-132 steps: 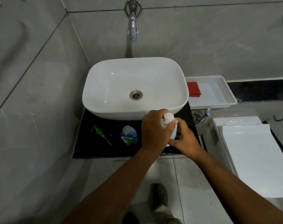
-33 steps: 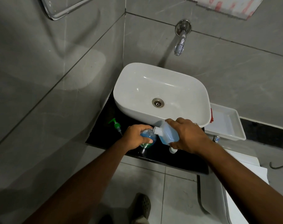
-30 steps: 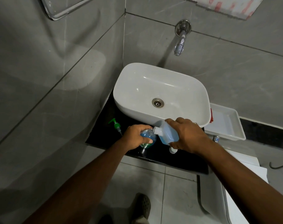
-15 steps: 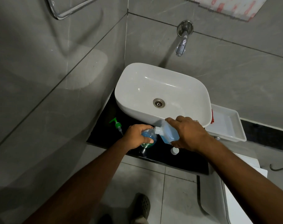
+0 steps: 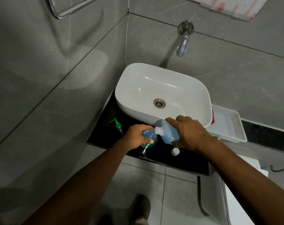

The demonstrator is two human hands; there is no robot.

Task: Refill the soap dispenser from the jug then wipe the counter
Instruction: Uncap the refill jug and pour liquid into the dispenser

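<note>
My left hand grips the clear soap dispenser bottle, which holds blue liquid and stands on the black counter in front of the basin. My right hand holds the jug, a translucent bottle of blue soap, tipped to the left with its white neck at the dispenser's open mouth. The jug's white cap lies on the counter just below my right hand. The green pump head lies on the counter to the left of the dispenser.
A white basin sits on the counter under a wall tap. A white tray with a red cloth at its left edge stands to the right. A white toilet lid is at the lower right.
The cap was on the jug with both hands on it; now it lies on the counter, the jug is tipped over the dispenser, and my left hand holds the dispenser. Over the last second the hands stay put.
</note>
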